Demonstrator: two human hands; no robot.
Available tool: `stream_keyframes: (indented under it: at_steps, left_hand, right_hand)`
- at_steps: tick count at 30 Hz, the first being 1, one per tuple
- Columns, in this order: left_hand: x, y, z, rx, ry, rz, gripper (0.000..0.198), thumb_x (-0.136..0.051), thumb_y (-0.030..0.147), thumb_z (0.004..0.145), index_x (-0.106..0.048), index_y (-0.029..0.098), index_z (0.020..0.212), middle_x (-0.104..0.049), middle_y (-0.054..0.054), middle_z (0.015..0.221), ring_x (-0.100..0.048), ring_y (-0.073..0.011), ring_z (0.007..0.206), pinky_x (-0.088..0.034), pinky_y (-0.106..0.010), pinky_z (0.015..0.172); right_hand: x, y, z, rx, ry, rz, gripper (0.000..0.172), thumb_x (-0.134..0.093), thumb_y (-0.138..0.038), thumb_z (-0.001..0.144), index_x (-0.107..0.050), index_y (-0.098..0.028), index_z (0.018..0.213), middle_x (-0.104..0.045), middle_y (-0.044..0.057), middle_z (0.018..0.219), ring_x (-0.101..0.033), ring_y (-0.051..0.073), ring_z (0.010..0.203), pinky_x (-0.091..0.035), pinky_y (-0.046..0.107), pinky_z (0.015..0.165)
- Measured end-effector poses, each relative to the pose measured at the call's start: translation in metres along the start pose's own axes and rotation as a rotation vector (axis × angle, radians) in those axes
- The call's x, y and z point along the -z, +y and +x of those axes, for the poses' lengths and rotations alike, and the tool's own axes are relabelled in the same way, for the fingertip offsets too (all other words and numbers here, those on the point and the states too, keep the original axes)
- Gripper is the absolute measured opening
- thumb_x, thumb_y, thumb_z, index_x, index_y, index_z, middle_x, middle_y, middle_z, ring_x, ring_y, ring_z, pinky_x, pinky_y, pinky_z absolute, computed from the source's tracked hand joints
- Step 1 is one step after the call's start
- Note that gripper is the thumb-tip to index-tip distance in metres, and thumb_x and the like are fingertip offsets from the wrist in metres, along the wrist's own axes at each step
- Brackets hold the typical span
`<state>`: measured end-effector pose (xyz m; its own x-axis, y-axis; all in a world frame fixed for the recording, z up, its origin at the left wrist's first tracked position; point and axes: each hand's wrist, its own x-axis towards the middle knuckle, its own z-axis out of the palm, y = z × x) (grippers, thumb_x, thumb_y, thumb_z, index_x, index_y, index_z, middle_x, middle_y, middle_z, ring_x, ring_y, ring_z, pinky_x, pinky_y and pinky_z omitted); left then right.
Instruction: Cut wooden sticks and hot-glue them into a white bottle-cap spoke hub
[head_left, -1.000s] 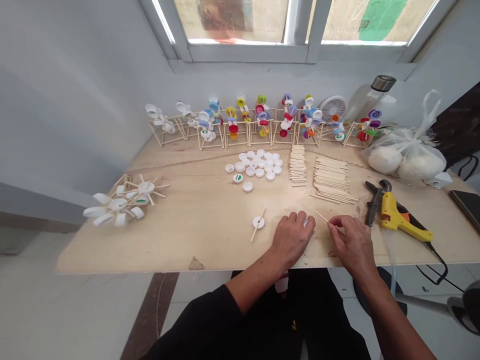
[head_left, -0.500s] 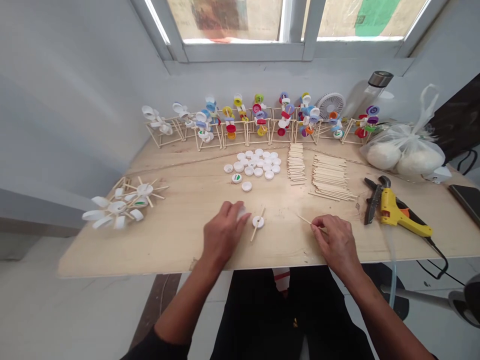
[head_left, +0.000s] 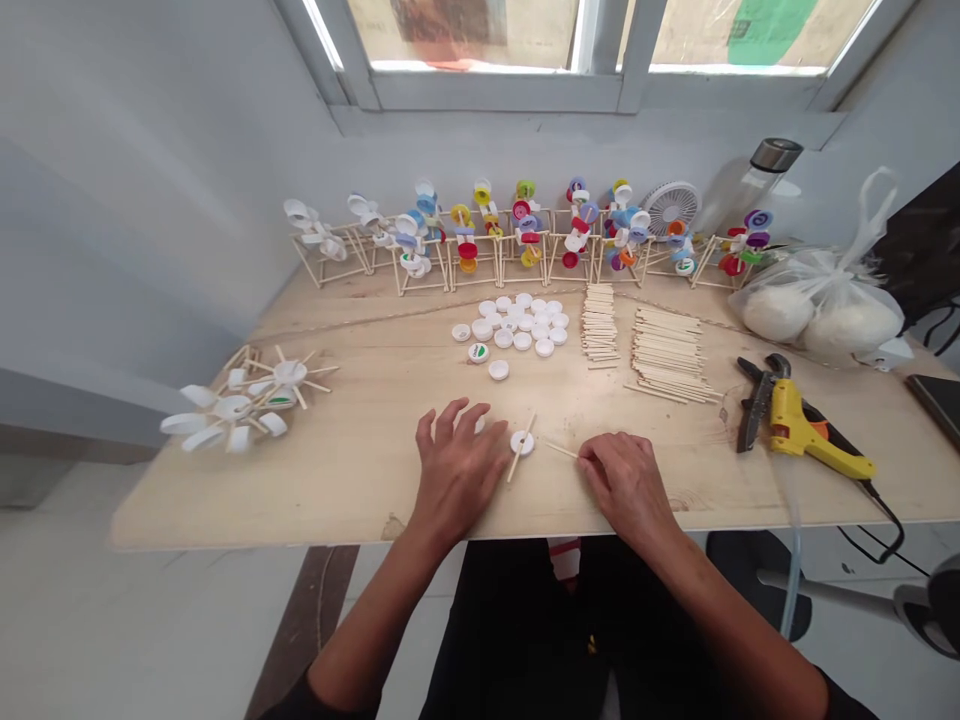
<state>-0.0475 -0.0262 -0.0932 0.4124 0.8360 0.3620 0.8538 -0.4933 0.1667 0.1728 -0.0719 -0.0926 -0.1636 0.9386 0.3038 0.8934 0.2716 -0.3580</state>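
Observation:
A white bottle cap lies on the table in front of me, with a thin wooden stick laid across its middle. Just left of it is my left hand, palm down with fingers spread, its thumb close to that cap. Behind those fingers a second white cap shows in part. My right hand pinches another wooden stick, whose free end points left toward the cap and stops short of it.
Loose white caps and two piles of sticks lie farther back. A yellow glue gun rests at right. Cap-and-stick wheels lie at left. Along the wall stand stick frames with coloured caps, a small fan and a bottle.
My right hand has moved left, bringing its stick near the cap. The fingers of my left hand have spread and its thumb now sits closer to the cap with the stick.

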Motion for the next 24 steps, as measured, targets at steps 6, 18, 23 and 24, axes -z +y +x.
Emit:
stream_keyframes:
  at_steps: [6, 18, 23, 24]
  left_hand:
    - [-0.009, 0.014, 0.008, -0.008, -0.074, -0.077, 0.017, -0.054, 0.024, 0.081, -0.066, 0.028, 0.093, -0.059, -0.006, 0.119, -0.039, -0.0312, 0.124, -0.019, -0.058, 0.103]
    - [-0.014, 0.038, 0.001, 0.103, -0.013, -0.124, 0.019, -0.052, 0.023, 0.083, -0.064, 0.025, 0.096, -0.064, -0.006, 0.110, -0.045, -0.0302, 0.119, -0.017, -0.057, 0.104]
    - [-0.015, 0.043, -0.002, 0.124, 0.014, -0.122, 0.017, -0.051, 0.023, 0.084, -0.064, 0.023, 0.096, -0.065, -0.007, 0.109, -0.046, -0.0304, 0.118, -0.017, -0.058, 0.104]
    - [-0.016, 0.043, -0.002, 0.123, 0.027, -0.127, 0.018, -0.052, 0.023, 0.084, -0.064, 0.023, 0.097, -0.065, -0.007, 0.108, -0.047, -0.0304, 0.117, -0.017, -0.057, 0.104]
  right_hand:
    - [-0.004, -0.002, 0.008, 0.003, -0.022, 0.029, 0.014, -0.044, -0.015, 0.088, -0.054, -0.020, 0.079, -0.061, 0.001, 0.073, -0.052, 0.016, 0.072, -0.030, 0.031, 0.074]
    - [0.005, 0.010, 0.014, 0.029, -0.102, 0.063, 0.017, -0.044, -0.017, 0.090, -0.057, -0.020, 0.080, -0.060, 0.001, 0.073, -0.051, 0.015, 0.071, -0.030, 0.030, 0.074]
    - [0.005, 0.014, 0.016, 0.050, -0.124, 0.082, 0.016, -0.044, -0.017, 0.091, -0.057, -0.020, 0.081, -0.061, 0.001, 0.075, -0.052, 0.016, 0.075, -0.030, 0.031, 0.076]
    - [0.006, 0.015, 0.016, 0.055, -0.132, 0.082, 0.016, -0.044, -0.017, 0.091, -0.057, -0.020, 0.082, -0.061, 0.001, 0.075, -0.052, 0.016, 0.075, -0.030, 0.031, 0.076]
